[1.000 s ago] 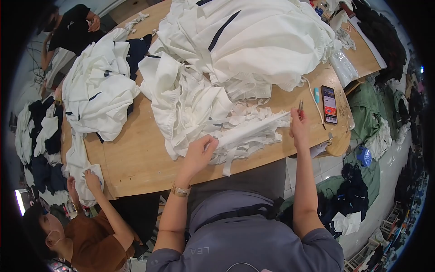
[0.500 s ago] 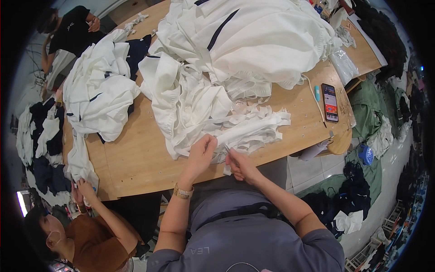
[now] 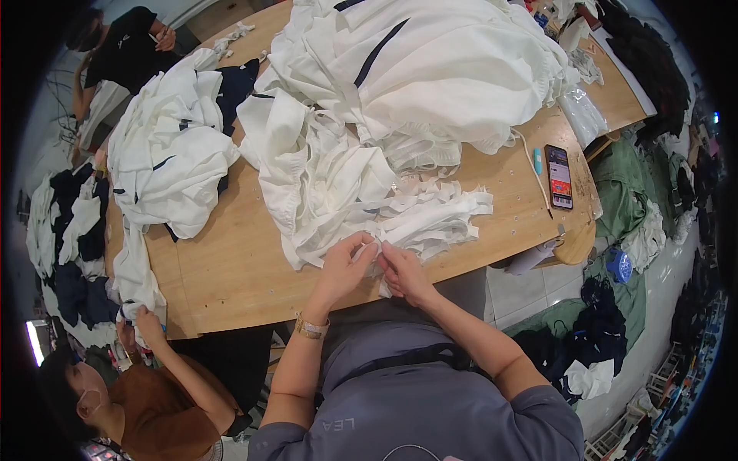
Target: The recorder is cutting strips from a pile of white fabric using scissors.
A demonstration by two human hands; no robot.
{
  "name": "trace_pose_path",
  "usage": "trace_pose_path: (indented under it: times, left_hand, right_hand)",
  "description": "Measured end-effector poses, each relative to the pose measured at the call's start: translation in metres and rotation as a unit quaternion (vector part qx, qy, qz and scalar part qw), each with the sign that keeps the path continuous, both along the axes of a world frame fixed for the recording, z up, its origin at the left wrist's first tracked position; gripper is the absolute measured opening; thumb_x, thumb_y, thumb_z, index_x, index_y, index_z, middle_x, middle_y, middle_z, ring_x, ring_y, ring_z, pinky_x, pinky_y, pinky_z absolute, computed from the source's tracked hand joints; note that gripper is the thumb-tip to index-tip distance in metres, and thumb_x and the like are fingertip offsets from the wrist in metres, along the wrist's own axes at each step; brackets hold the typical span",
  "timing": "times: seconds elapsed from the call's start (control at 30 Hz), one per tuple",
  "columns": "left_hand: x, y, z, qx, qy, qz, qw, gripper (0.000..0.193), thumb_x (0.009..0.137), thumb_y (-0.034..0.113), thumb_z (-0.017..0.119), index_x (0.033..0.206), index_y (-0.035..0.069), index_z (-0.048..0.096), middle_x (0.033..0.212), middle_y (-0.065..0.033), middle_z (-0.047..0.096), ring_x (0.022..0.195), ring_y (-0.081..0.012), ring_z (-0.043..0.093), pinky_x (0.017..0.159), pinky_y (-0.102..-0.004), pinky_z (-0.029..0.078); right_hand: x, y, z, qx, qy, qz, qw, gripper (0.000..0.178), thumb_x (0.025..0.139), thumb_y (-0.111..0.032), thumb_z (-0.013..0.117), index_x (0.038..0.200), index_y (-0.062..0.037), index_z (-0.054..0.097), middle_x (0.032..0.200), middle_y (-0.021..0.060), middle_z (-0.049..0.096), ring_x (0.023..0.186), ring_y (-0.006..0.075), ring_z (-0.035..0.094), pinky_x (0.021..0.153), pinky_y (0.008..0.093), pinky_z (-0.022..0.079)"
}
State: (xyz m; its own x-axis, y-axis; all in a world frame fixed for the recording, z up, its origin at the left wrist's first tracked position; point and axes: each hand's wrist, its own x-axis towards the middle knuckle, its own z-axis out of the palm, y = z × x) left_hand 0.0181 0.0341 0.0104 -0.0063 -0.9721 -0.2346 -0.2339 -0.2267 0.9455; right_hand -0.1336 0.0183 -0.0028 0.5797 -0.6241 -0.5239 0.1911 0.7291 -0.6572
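Note:
My left hand [image 3: 347, 260] and my right hand [image 3: 404, 273] meet at the near edge of the table, fingertips almost touching. Both are closed in a pinch on white fabric [image 3: 383, 289], a narrow end of which hangs below my right fingers. Whether a small tool is hidden in my right hand cannot be made out. Just beyond my fingers lies a bundle of white fabric strips [image 3: 442, 219]. It adjoins a crumpled white garment [image 3: 288, 173] with gathered edges, left of the strips.
A large heap of white cloth [image 3: 453, 69] covers the far part of the wooden table [image 3: 231, 284]. A phone [image 3: 559, 177] and a white cord [image 3: 543, 180] lie at right. More white garments [image 3: 169, 146] are at left, where a co-worker in brown [image 3: 165, 407] handles cloth.
My hands have come closer together, the right one shifting slightly left and the left one turning its fingers inward. At left, the co-worker's hands have moved a little with the cloth.

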Motion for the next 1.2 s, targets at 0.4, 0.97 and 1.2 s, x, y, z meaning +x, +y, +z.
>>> trace_pose_path:
  times: [0.4, 0.97, 1.2]
  left_hand:
    - [0.0, -0.003, 0.005, -0.01, 0.029, 0.025, 0.999, 0.015, 0.084, 0.013, 0.053, 0.084, -0.002, 0.054, 0.07, -0.0011, 0.055, 0.069, -0.0051, 0.046, 0.062, -0.0208, 0.04]
    - [-0.002, -0.002, 0.01, -0.019, 0.035, 0.025, 0.999, 0.014, 0.084, 0.013, 0.054, 0.084, -0.001, 0.055, 0.071, 0.0003, 0.055, 0.068, -0.0044, 0.045, 0.06, -0.0199, 0.04]
    - [-0.001, -0.002, 0.013, -0.028, 0.003, 0.04, 0.999, 0.014, 0.084, 0.014, 0.055, 0.083, 0.0, 0.055, 0.067, 0.0013, 0.051, 0.063, -0.0041, 0.042, 0.054, -0.0194, 0.037]
  right_hand:
    - [-0.003, -0.003, 0.003, 0.021, -0.057, 0.009, 0.998, 0.04, 0.09, -0.042, 0.038, 0.07, -0.0077, 0.043, 0.042, -0.0043, 0.028, 0.029, 0.0055, 0.021, 0.028, 0.0195, 0.02]
    - [0.0, -0.003, 0.011, 0.032, -0.049, -0.004, 0.998, 0.041, 0.091, -0.04, 0.038, 0.066, -0.008, 0.041, 0.041, -0.0043, 0.027, 0.029, 0.0055, 0.021, 0.028, 0.0199, 0.02]
    - [-0.003, -0.004, 0.012, 0.029, -0.042, 0.009, 0.999, 0.042, 0.09, -0.042, 0.038, 0.067, -0.0075, 0.042, 0.041, -0.0043, 0.026, 0.029, 0.0055, 0.02, 0.028, 0.0197, 0.02]
